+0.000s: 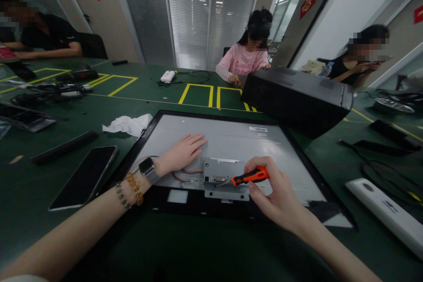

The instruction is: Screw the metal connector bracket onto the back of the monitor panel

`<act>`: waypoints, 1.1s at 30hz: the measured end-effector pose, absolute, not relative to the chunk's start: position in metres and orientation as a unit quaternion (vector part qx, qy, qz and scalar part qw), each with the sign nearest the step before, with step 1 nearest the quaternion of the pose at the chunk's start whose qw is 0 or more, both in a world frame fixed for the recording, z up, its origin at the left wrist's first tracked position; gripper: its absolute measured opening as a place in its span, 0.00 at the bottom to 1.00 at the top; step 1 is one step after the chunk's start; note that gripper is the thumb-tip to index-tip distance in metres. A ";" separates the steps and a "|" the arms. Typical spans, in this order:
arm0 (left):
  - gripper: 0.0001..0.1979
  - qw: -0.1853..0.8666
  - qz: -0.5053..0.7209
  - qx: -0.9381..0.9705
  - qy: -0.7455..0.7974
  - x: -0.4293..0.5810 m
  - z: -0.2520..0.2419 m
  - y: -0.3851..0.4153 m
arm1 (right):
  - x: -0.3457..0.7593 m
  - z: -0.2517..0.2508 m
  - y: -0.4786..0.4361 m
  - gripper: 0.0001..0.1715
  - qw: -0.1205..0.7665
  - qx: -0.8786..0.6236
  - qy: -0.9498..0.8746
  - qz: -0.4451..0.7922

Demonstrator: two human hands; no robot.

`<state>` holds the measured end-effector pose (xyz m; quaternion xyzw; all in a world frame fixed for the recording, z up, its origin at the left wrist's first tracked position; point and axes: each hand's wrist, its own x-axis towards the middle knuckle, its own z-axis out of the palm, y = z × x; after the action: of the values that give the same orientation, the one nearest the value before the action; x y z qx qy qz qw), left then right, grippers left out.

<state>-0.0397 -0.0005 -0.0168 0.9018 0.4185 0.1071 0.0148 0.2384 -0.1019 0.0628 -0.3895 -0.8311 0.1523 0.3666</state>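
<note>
A flat display panel point(231, 134) with a black frame and grey metal back lies in front of me. My left hand point(183, 153) rests flat on its back, fingers stretched out, holding nothing. In my right hand point(272, 189) is an orange and black screwdriver point(251, 176), gripped by the handle. Its shaft points left, with the tip at the lower part of a small metal bracket point(226, 194) near the panel's front edge. Whether the tip sits in a screw is too small to tell. Thin coloured wires point(188, 171) run from the bracket toward my left wrist.
A phone point(86, 177), a black bar point(64, 146) and a crumpled tissue point(130, 125) lie left of the panel. Behind it stands a large black casing point(297, 99), where a person in pink works. A white bar-shaped device point(385, 209) and cables lie right. Other people sit farther off.
</note>
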 end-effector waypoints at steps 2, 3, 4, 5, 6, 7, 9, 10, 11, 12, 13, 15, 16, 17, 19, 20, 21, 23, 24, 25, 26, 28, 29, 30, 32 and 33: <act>0.20 0.015 0.107 0.902 0.419 -0.040 -0.017 0.000 | 0.238 0.063 -0.102 0.11 0.369 -0.388 -0.830 0.153; 0.20 0.016 0.107 0.902 0.419 -0.040 -0.017 0.000 | 0.238 0.063 -0.102 0.11 0.370 -0.389 -0.830 0.153; 0.20 0.016 0.105 0.902 0.419 -0.040 -0.017 0.000 | 0.238 0.063 -0.102 0.11 0.370 -0.390 -0.830 0.151; 0.20 0.016 0.104 0.902 0.419 -0.040 -0.017 0.000 | 0.238 0.063 -0.102 0.11 0.370 -0.390 -0.830 0.147; 0.20 0.016 0.103 0.902 0.420 -0.040 -0.017 0.000 | 0.238 0.063 -0.102 0.11 0.371 -0.388 -0.832 0.144; 0.20 0.016 0.101 0.902 0.420 -0.040 -0.017 0.000 | 0.238 0.063 -0.102 0.11 0.372 -0.385 -0.833 0.140; 0.20 0.016 0.098 0.902 0.421 -0.040 -0.017 0.000 | 0.238 0.063 -0.102 0.11 0.375 -0.380 -0.835 0.133; 0.20 0.016 0.097 0.902 0.421 -0.040 -0.017 0.000 | 0.238 0.063 -0.102 0.12 0.376 -0.378 -0.835 0.132; 0.20 0.016 0.096 0.902 0.420 -0.040 -0.017 0.000 | 0.238 0.063 -0.102 0.12 0.378 -0.376 -0.836 0.131; 0.20 0.016 0.095 0.902 0.420 -0.040 -0.017 0.000 | 0.239 0.063 -0.102 0.12 0.379 -0.375 -0.836 0.132; 0.20 0.016 0.094 0.903 0.419 -0.040 -0.016 0.000 | 0.239 0.063 -0.102 0.12 0.379 -0.375 -0.836 0.132; 0.20 0.016 0.094 0.903 0.419 -0.040 -0.016 0.000 | 0.239 0.063 -0.102 0.12 0.378 -0.377 -0.836 0.129; 0.20 0.016 0.094 0.903 0.419 -0.040 -0.015 -0.001 | 0.239 0.063 -0.102 0.11 0.377 -0.379 -0.836 0.125; 0.20 0.016 0.095 0.903 0.419 -0.040 -0.015 -0.001 | 0.238 0.063 -0.101 0.11 0.377 -0.381 -0.835 0.122; 0.20 0.016 0.096 0.903 0.419 -0.039 -0.014 -0.001 | 0.238 0.062 -0.101 0.11 0.379 -0.380 -0.835 0.118; 0.20 0.016 0.096 0.903 0.419 -0.039 -0.014 -0.001 | 0.238 0.062 -0.101 0.11 0.381 -0.377 -0.836 0.119; 0.20 0.015 0.097 0.903 0.419 -0.039 -0.014 -0.001 | 0.238 0.062 -0.101 0.10 0.383 -0.375 -0.836 0.122; 0.20 0.015 0.097 0.903 0.418 -0.039 -0.014 -0.001 | 0.238 0.061 -0.101 0.10 0.385 -0.373 -0.835 0.127; 0.20 0.015 0.098 0.903 0.419 -0.039 -0.014 -0.001 | 0.239 0.061 -0.101 0.10 0.384 -0.375 -0.834 0.129; 0.20 0.014 0.098 0.902 0.419 -0.039 -0.014 -0.001 | 0.239 0.061 -0.101 0.10 0.384 -0.377 -0.833 0.129; 0.20 0.014 0.098 0.902 0.420 -0.039 -0.014 -0.001 | 0.239 0.061 -0.101 0.10 0.385 -0.379 -0.832 0.129; 0.20 0.014 0.097 0.902 0.420 -0.039 -0.014 -0.001 | 0.239 0.062 -0.101 0.09 0.385 -0.383 -0.830 0.129; 0.20 0.014 0.097 0.902 0.420 -0.039 -0.014 -0.001 | 0.239 0.063 -0.101 0.08 0.385 -0.384 -0.830 0.126; 0.20 0.013 0.096 0.902 0.420 -0.039 -0.014 -0.001 | 0.239 0.064 -0.101 0.07 0.387 -0.384 -0.830 0.120; 0.20 0.013 0.096 0.902 0.421 -0.038 -0.013 -0.001 | 0.239 0.065 -0.101 0.07 0.388 -0.383 -0.832 0.099; 0.20 0.013 0.095 0.902 0.420 -0.038 -0.014 -0.001 | 0.240 0.066 -0.101 0.07 0.390 -0.383 -0.833 0.087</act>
<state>-0.0384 -0.0011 -0.0137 0.9022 0.4204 0.0955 0.0125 0.2399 -0.1005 0.0659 -0.3833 -0.8328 0.0872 0.3899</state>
